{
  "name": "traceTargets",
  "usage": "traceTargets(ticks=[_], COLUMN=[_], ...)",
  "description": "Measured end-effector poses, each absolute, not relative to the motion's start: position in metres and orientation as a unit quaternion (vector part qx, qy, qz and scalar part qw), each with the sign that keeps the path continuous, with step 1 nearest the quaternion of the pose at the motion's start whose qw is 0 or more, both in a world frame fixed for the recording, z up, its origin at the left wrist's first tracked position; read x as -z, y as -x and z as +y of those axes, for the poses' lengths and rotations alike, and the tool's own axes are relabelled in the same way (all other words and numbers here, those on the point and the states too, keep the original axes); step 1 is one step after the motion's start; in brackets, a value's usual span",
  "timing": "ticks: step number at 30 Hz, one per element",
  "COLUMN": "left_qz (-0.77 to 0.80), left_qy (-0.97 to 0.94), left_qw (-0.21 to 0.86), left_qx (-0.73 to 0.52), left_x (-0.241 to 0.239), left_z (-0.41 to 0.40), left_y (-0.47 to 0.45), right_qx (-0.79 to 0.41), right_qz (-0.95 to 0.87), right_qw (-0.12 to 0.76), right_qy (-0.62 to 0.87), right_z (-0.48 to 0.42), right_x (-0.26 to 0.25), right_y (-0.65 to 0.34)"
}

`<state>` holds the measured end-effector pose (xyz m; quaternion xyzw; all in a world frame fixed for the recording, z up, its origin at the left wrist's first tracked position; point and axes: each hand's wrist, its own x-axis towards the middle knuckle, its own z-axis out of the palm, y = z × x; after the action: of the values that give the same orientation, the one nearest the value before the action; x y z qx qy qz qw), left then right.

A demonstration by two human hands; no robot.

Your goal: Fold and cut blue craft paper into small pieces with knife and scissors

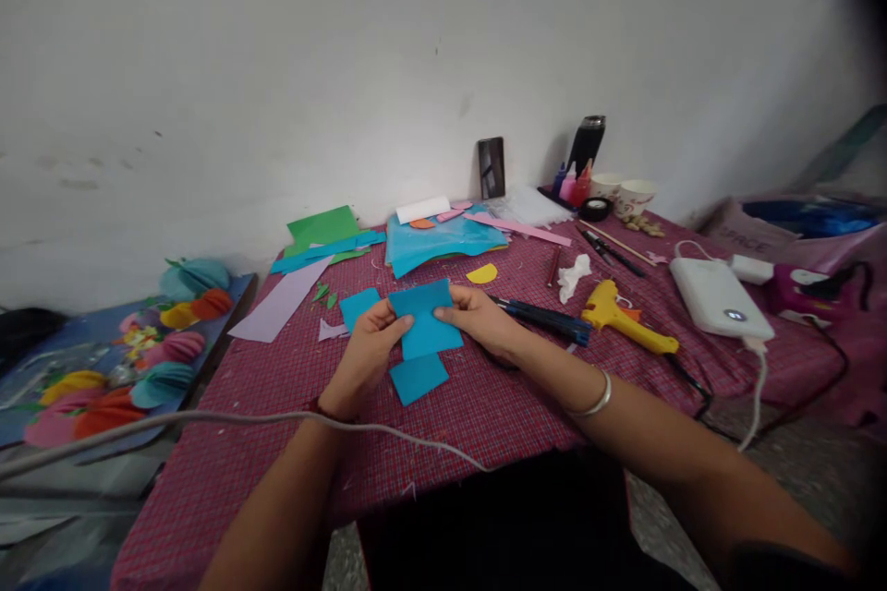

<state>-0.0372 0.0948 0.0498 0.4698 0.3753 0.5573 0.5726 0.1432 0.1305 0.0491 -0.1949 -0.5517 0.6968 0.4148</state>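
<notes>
A blue sheet (424, 332) is held up over the middle of the near part of the table, pinched between both hands. By the left hand (378, 337) it is gripped at its left edge, the thumb laid flat on the face and the fingers curled at the edge, with no gap seen between thumb and paper. By the right hand (478, 319) it is gripped at the right edge in the same manner, the thumb pressed on the face near the upper corner and the fingers bent, partly hidden by the paper. Whether one layer or more is pinched cannot be told. A smaller blue piece (419, 379) is seen lying on the checked cloth (277, 416) just below the sheet, and another blue scrap (358, 303) is partly covered by the left hand. Green leaves (322, 295) and a lilac strip (281, 300) are spread to the left. Beyond the hands a yellow half-disc (482, 273) is laid on the cloth. A dark blue tool (544, 319) is placed just beside the right wrist, with a yellow glue gun (624, 319) to its right. The right forearm is ringed by a bangle (597, 394).
</notes>
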Motion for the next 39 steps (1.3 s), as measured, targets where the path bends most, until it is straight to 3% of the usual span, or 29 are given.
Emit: traceTargets(ticks=[8, 16, 39], left_qz=[0.38, 0.384, 0.385], left_qy=[-0.44, -0.386, -0.388], left_qw=[0.581, 0.617, 0.615], left_qx=[-0.57, -0.568, -0.568], left_x=[-0.062, -0.064, -0.065], left_z=[0.087, 0.087, 0.086], left_y=[0.036, 0.034, 0.032], right_qx=[-0.644, -0.44, -0.372], right_qz=[-0.589, -0.747, -0.78], right_qw=[0.442, 0.453, 0.47], right_qy=[0.209, 0.207, 0.178], right_z=[0.131, 0.124, 0.125], right_x=[-0.05, -0.058, -0.056], right_y=[-0.145, -0.151, -0.151])
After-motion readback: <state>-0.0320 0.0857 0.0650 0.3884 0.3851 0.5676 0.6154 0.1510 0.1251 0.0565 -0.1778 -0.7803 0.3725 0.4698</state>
